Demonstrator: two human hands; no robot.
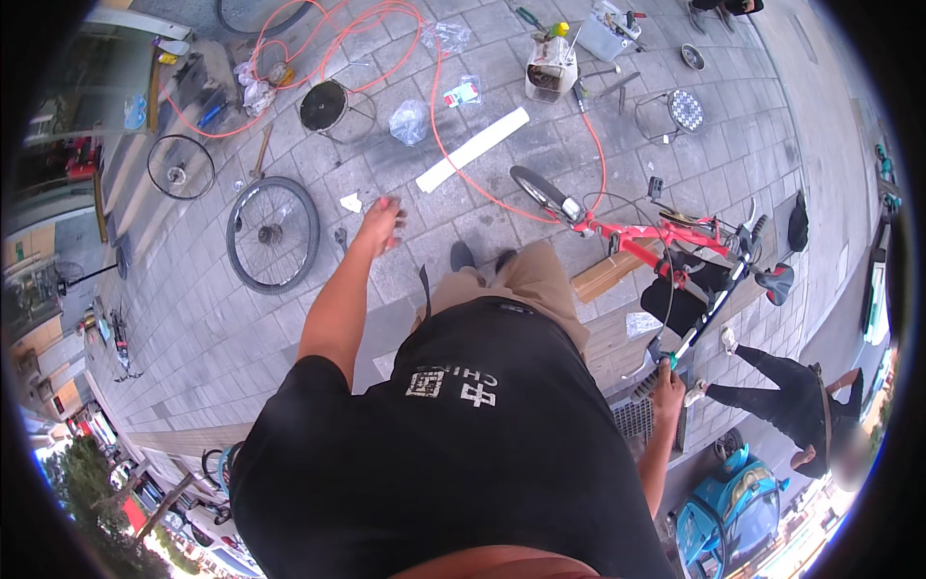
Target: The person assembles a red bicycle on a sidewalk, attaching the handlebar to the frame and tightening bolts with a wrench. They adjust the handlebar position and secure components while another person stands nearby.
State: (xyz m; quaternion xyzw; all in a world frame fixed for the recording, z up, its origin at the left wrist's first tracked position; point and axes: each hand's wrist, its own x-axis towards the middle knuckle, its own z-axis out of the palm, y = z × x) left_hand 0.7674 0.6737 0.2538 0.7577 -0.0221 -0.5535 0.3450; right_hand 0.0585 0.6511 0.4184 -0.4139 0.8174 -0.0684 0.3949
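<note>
A red bicycle (666, 234) stands to my right, with one wheel pointing away from me. My right hand (667, 388) is closed around the near end of its handlebar (707, 317), beside a small green part. Out in front on the left, my left hand (380, 230) hangs above the paving, holding nothing that I can see. Its fingers are loosely bent and a little blurred. Left of that hand, a loose bicycle wheel (270, 234) with a tyre lies on the ground. A scrap of white paper (351, 203) is on the paving near my left hand.
An orange hose (436, 106) loops across the paving. Ahead are a white strip (473, 150), a tool bucket (552, 75), stools (324, 106) and a hammer (260, 154). Cardboard (612, 274) lies near the bicycle. A person in black (786, 391) and a blue vehicle (733, 511) are at the right.
</note>
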